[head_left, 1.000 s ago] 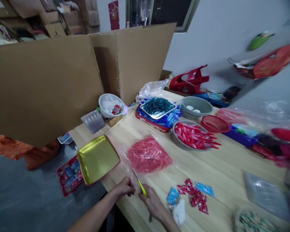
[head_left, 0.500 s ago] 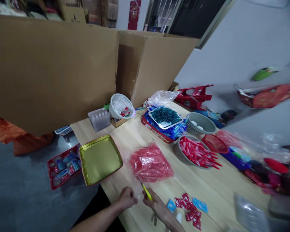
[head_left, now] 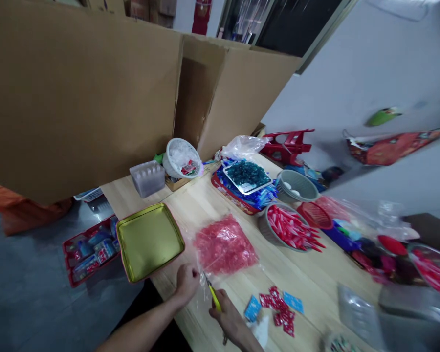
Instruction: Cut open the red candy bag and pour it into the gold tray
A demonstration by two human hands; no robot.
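Observation:
My left hand (head_left: 186,283) pinches the edge of a clear plastic bag (head_left: 223,244) filled with small red pieces. My right hand (head_left: 228,313) holds yellow-handled scissors (head_left: 213,297), their blades close to the bag's lower corner. Whether the blades are cutting the plastic is hard to tell. A gold-lined square tin tray (head_left: 149,242) lies just left of the bag. Right of my right hand are scattered red and blue foil packets (head_left: 276,305) and a white tissue (head_left: 260,331).
The light wooden table (head_left: 315,278) holds a bowl of red-and-white pieces (head_left: 288,227), a tray of teal pieces (head_left: 247,176), a white basket (head_left: 179,159) and a clear plastic box (head_left: 147,178). Tall cardboard panels (head_left: 77,98) stand behind; a red crate (head_left: 90,249) sits below the table's left edge.
Both hands have shifted slightly up the table towards the bag, bringing the scissors against its corner. The whole scene has also shifted slightly in view as my head moved.

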